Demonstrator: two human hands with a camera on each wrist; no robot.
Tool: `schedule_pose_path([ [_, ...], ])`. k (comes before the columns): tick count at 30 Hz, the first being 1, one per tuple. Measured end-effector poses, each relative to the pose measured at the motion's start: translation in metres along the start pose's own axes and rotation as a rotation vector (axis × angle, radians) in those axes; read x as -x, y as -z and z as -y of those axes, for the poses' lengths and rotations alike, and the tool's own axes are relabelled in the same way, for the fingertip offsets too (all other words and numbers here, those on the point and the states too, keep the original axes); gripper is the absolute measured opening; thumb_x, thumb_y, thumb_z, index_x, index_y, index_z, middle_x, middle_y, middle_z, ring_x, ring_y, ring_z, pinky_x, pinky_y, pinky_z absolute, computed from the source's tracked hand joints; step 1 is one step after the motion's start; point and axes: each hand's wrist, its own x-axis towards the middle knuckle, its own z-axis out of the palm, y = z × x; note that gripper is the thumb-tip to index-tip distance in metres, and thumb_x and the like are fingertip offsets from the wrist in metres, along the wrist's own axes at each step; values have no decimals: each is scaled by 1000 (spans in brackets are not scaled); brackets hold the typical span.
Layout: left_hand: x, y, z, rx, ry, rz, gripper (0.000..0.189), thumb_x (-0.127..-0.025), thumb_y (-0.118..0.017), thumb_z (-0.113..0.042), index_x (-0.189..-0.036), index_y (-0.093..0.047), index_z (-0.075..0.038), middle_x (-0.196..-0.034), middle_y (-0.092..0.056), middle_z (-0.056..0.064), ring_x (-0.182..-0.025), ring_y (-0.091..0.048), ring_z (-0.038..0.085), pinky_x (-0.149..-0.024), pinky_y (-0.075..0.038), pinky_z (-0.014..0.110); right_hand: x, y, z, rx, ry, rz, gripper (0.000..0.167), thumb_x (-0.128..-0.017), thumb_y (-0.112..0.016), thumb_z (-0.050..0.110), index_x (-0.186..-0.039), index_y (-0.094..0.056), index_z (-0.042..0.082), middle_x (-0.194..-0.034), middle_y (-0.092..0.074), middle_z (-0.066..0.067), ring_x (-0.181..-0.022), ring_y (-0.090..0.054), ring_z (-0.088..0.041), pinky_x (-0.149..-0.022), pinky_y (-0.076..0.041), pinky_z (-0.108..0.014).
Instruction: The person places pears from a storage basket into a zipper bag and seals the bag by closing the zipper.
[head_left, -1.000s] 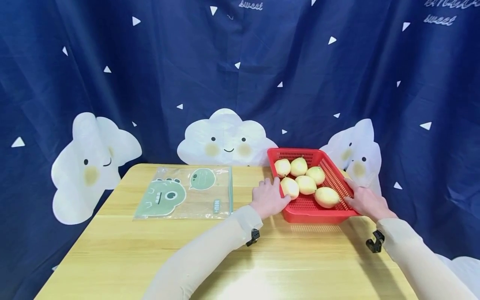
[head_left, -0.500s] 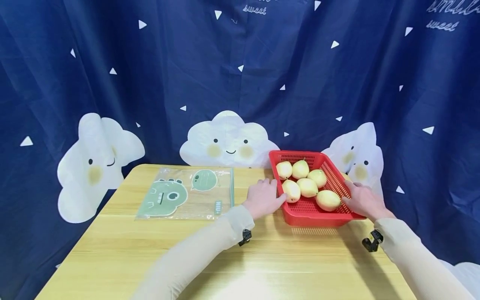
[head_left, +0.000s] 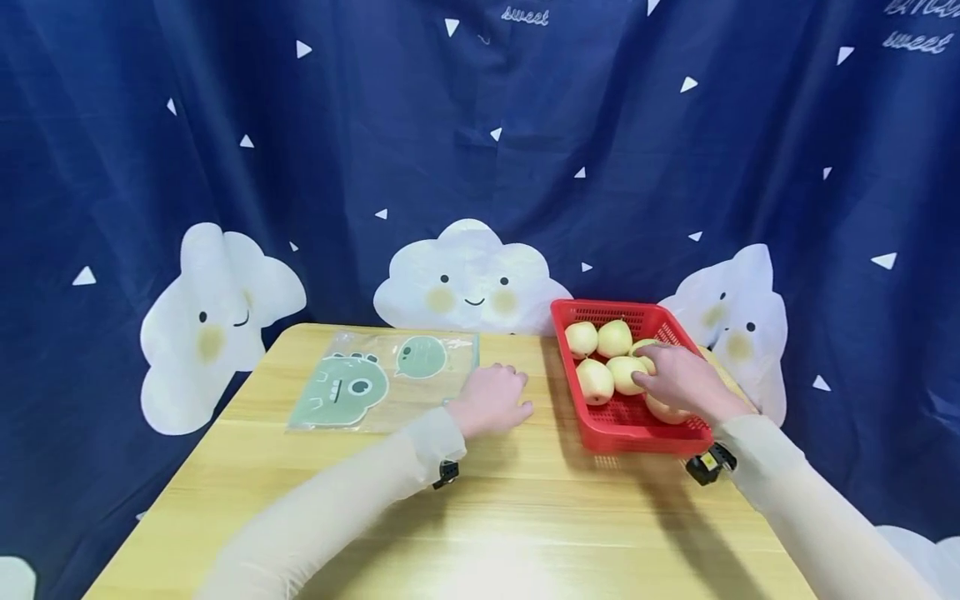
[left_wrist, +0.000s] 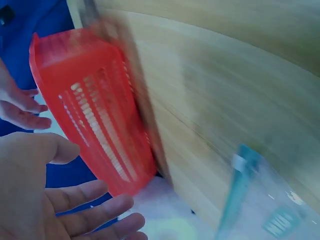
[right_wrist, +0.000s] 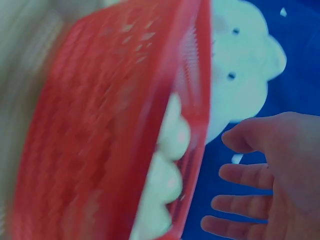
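Observation:
A red plastic basket point(head_left: 630, 440) holds several pale yellow pears point(head_left: 595, 382) at the right of the table. My right hand point(head_left: 686, 382) is over the basket's right side, its fingers overlapping the pears in the head view. In the right wrist view its fingers point(right_wrist: 242, 205) are spread and hold nothing, beside the basket rim. Left of the basket, my left hand point(head_left: 491, 402) hovers at the right edge of a clear plastic bag point(head_left: 405, 404) with a green dinosaur print. Its fingers point(left_wrist: 100, 215) are loosely extended around nothing. Part of the bag's right edge is hidden behind that hand.
The wooden table point(head_left: 480, 492) extends in front of the bag and basket. Behind its far edge hangs a dark blue curtain point(head_left: 480, 167) with cloud prints. The basket stands close to the table's far right side.
Both hands have let go of the basket's sides. The left hand has moved left to the bag's edge; the right hand has come in over the pears.

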Motion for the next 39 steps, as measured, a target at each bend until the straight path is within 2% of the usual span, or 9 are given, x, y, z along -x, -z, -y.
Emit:
schedule_pose_path([
  [6,10,-1,24,-25,-19,47,44,-94,-55,-46,-118,-68,-11,-107,-68,4,-94,-65,21,-73,-57,38,-17,9,34,-44,33,21,44,-93,-63,30,-130,-64,6,-125,-68,-19,-116,-62,-39,-100,-47,-59],
  [11,13,-6,45,30,3,64,47,-93,-59,-44,-126,-65,-11,-114,-67,5,-102,-64,22,-79,-56,40,-32,15,61,-57,30,44,45,-94,-63,35,-133,-63,12,-130,-66,-15,-121,-60,-34,-103,-46,-58],
  [16,11,-10,66,96,21,70,51,-91,-62,-40,-133,-61,-11,-127,-64,9,-115,-62,28,-88,-55,44,-48,19,83,-84,44,70,46,-95,-63,33,-136,-62,12,-132,-65,-13,-123,-60,-33,-107,-44,-57],
  [19,11,-10,80,108,30,80,53,-91,-63,-38,-136,-60,-11,-131,-62,10,-117,-61,28,-93,-54,45,-59,18,94,-90,50,89,45,-94,-64,32,-134,-63,11,-130,-66,-11,-115,-62,-30,-102,-48,-55],
  [24,16,-11,96,89,39,109,52,-91,-63,-37,-136,-59,-11,-129,-62,11,-115,-62,29,-92,-53,46,-76,15,108,-121,101,117,39,-95,-64,29,-129,-67,10,-127,-68,-10,-107,-64,-26,-95,-53,-47],
  [27,19,-14,102,72,41,117,51,-91,-63,-37,-135,-60,-12,-128,-63,10,-114,-62,29,-90,-54,47,-86,12,116,-127,125,126,38,-96,-63,29,-127,-68,10,-126,-68,-11,-108,-65,-26,-97,-52,-47],
  [31,21,-22,106,31,35,121,49,-92,-62,-38,-135,-60,-13,-125,-64,8,-112,-63,27,-85,-55,47,-99,6,127,-152,116,156,40,-95,-62,32,-128,-67,11,-125,-69,-9,-109,-65,-25,-98,-51,-46],
  [39,14,-32,103,16,13,142,50,-93,-62,-38,-137,-58,-14,-126,-63,10,-110,-63,28,-83,-56,48,-118,-2,145,-171,98,205,42,-95,-61,35,-129,-67,11,-128,-67,-8,-117,-62,-27,-104,-47,-47],
])
